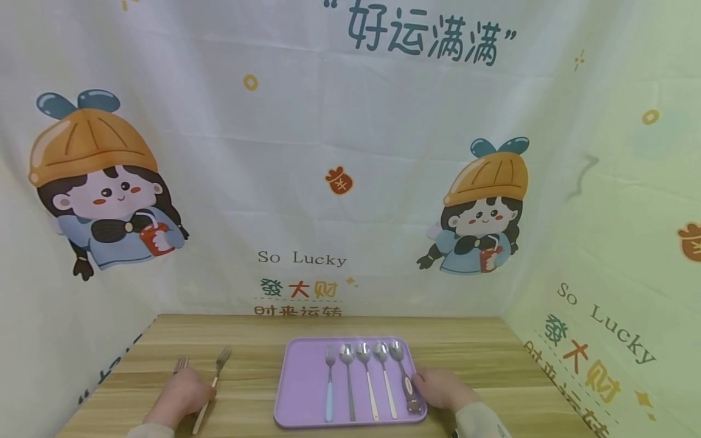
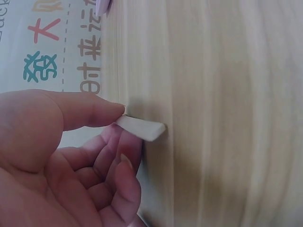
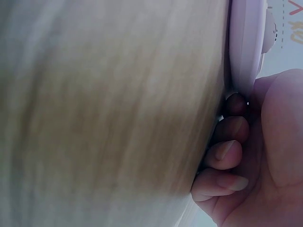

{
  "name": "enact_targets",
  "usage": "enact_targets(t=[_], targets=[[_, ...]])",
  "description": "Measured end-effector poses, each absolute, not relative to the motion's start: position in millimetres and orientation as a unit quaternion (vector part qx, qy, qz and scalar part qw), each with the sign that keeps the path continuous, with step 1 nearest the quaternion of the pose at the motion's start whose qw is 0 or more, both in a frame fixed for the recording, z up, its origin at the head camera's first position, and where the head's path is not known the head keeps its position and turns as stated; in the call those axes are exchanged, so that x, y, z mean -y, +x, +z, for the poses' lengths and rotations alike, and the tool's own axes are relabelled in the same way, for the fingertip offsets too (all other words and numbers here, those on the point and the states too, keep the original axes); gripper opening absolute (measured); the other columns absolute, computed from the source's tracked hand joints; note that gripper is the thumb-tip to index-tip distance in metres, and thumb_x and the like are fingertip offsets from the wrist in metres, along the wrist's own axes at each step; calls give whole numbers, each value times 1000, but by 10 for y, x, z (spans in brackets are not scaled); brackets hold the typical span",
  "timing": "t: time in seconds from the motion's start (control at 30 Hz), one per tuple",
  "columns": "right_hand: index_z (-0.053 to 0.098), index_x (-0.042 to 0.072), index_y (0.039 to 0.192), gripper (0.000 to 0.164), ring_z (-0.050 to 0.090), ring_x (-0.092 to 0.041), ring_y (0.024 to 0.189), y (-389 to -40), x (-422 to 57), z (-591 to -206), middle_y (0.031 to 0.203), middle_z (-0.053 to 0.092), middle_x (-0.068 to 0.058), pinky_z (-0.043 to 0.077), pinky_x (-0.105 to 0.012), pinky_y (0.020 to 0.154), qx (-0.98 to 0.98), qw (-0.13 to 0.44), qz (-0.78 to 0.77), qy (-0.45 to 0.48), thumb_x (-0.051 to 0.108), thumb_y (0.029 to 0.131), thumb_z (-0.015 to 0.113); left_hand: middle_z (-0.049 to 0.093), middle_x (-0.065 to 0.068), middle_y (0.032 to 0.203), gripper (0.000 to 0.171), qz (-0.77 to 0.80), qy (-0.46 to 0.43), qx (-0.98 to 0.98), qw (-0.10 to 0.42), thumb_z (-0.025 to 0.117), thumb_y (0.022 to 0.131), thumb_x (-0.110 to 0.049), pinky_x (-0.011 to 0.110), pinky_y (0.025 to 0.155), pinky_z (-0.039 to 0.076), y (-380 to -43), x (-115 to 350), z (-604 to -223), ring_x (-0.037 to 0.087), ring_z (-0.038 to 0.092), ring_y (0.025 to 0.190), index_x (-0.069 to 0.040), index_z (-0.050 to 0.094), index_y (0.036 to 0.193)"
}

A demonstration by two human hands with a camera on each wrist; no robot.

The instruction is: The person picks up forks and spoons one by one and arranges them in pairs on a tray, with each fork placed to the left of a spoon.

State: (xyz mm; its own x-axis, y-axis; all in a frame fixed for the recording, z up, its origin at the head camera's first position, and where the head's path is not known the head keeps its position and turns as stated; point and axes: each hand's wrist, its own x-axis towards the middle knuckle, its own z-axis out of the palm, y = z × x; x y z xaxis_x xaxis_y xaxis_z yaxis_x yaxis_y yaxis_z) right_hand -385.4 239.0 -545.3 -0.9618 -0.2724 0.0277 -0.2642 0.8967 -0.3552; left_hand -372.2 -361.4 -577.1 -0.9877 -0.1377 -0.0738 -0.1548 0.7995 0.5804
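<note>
Left of the tray, my left hand [image 1: 185, 392] pinches the cream handle of a fork [image 1: 221, 360] between thumb and finger. The handle end [image 2: 144, 128] sticks out past the fingertips, close above the wood, in the left wrist view. Tines of a second fork [image 1: 181, 364] show beyond the knuckles; the hand hides the rest of it. My right hand [image 1: 440, 388] grips the right rim of a purple tray [image 1: 301, 383], with curled fingers [image 3: 228, 153] at its underside. On the tray lie a blue-handled fork [image 1: 329, 389] and several spoons [image 1: 348, 377], one with a brown bear handle [image 1: 409, 392].
The tray stands on a wood-grain table [image 1: 246, 331]. A printed white cloth [image 1: 219, 152] hangs behind the table and along its sides. Bare wood separates the left-hand forks from the tray.
</note>
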Motion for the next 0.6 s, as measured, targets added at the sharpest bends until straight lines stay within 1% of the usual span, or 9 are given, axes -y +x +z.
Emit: enact_targets(t=[0.1, 0.2, 0.3, 0.4, 0.47, 0.5, 0.6], targets=[[75, 11, 133, 54, 74, -41, 119, -3863, -2394, -5468, 124, 80, -16, 53, -65, 112, -974, 14, -181, -136, 47, 114, 40, 66, 10, 69, 22, 311, -79, -947, 17, 75, 87, -20, 32, 55, 51, -3722, 3599, -5766, 21, 63, 60, -4, 66, 74], [75, 11, 132, 53, 74, -41, 118, -3866, -2397, -5463, 123, 80, -15, 53, -65, 111, -973, 11, -185, -137, 46, 114, 41, 65, 9, 71, 21, 311, -74, -947, 12, 74, 87, -19, 32, 55, 50, -3692, 3568, -5734, 22, 62, 61, -5, 66, 74], [76, 11, 129, 52, 74, -40, 117, -3880, -2399, -5467, 120, 80, -13, 53, -65, 111, -972, 9, -193, -137, 47, 114, 42, 64, 6, 66, 22, 296, -64, -953, 3, 71, 88, -20, 30, 53, 47, -3640, 3492, -5658, 18, 60, 56, -8, 63, 71], [77, 11, 127, 55, 74, -41, 117, -3865, -2390, -5456, 119, 81, -13, 53, -66, 110, -971, 6, -196, -138, 50, 113, 42, 60, 1, 56, 26, 288, -52, -956, -3, 67, 90, -18, 27, 48, 44, -3548, 3348, -5506, 13, 55, 48, -11, 60, 66], [77, 11, 127, 54, 74, -41, 117, -3838, -2375, -5438, 119, 81, -14, 53, -66, 110, -971, 4, -194, -137, 49, 113, 41, 57, -3, 50, 28, 286, -39, -957, -6, 63, 91, -17, 26, 46, 41, -3483, 3252, -5392, 10, 51, 44, -13, 57, 63], [77, 11, 128, 53, 74, -41, 117, -3822, -2365, -5423, 120, 80, -14, 53, -65, 110, -972, 4, -192, -135, 48, 113, 41, 55, -4, 48, 29, 288, -34, -957, -9, 62, 91, -15, 25, 45, 40, -3443, 3197, -5325, 9, 50, 43, -14, 57, 62], [77, 11, 126, 52, 75, -38, 112, -3766, -2334, -5365, 116, 81, -12, 55, -63, 108, -974, 0, -180, -136, 46, 114, 40, 52, -6, 48, 30, 290, -32, -956, -13, 62, 88, -14, 26, 47, 40, -3354, 3042, -5144, 9, 48, 43, -16, 54, 59]])
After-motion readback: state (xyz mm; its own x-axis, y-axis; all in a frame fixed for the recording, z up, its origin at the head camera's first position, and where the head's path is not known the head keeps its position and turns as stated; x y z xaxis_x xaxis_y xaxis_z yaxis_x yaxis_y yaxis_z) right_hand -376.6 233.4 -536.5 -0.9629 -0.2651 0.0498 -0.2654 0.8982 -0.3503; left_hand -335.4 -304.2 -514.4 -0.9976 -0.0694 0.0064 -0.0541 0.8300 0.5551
